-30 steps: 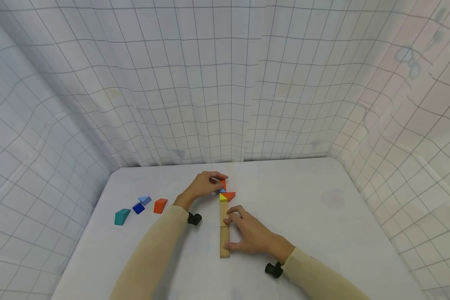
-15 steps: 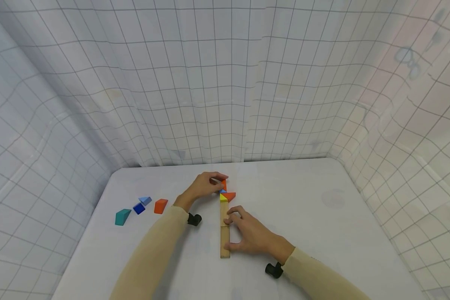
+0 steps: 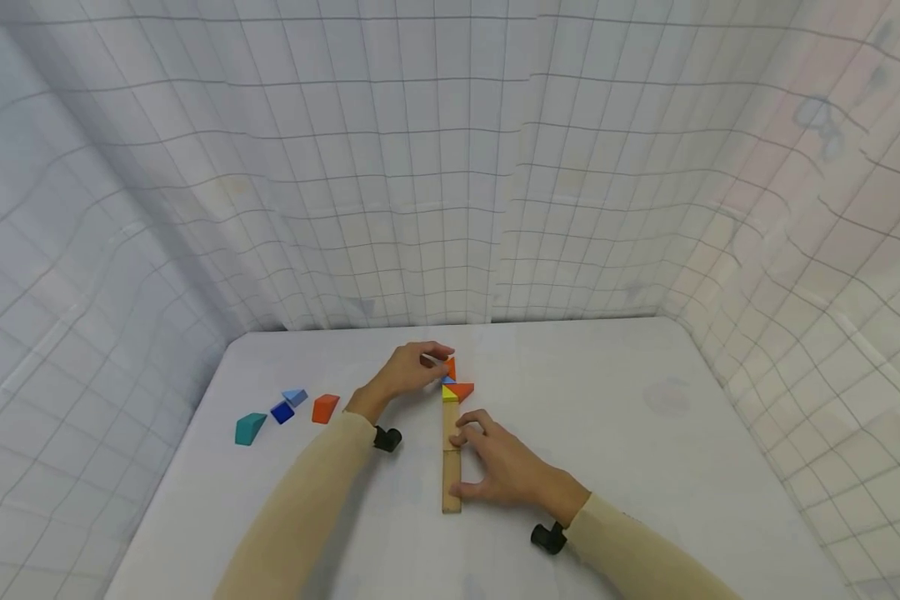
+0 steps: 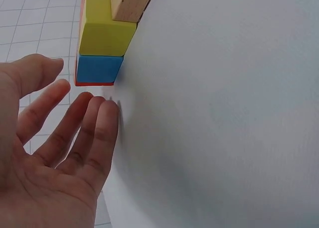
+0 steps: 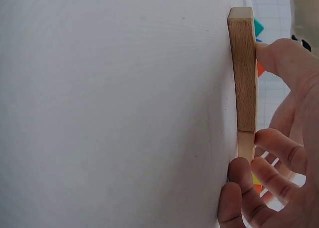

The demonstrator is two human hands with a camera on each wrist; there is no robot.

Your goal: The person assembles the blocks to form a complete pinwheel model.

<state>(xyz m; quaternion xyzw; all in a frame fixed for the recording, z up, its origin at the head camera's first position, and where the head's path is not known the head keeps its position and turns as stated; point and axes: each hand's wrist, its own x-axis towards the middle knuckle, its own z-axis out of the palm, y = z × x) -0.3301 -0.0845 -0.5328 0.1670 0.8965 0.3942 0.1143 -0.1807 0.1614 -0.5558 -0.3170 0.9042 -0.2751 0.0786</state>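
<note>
Two wooden blocks, a far one (image 3: 450,417) and a near one (image 3: 451,471), lie end to end in a line. Beyond them a yellow triangular block (image 3: 447,394) and a red-orange one (image 3: 463,389) fit together, followed by a blue triangular block (image 3: 449,380) and an orange one (image 3: 452,365). My left hand (image 3: 411,368) is at the far end of the line. Its thumb and fingers are loosely spread beside the blue block (image 4: 99,68) in the left wrist view. With thumb and fingertips, my right hand (image 3: 512,468) touches the wooden blocks, fingers lightly bent.
To the left lie a teal block (image 3: 250,428), a dark blue block (image 3: 282,412), a light blue triangular block (image 3: 295,397) and a red-orange block (image 3: 326,408). Gridded white cloth (image 3: 450,208) walls the white table (image 3: 607,417) at the back and sides.
Both hands keep their places on and beside the row of blocks. The whole view shifts very slightly; no block visibly moves.
</note>
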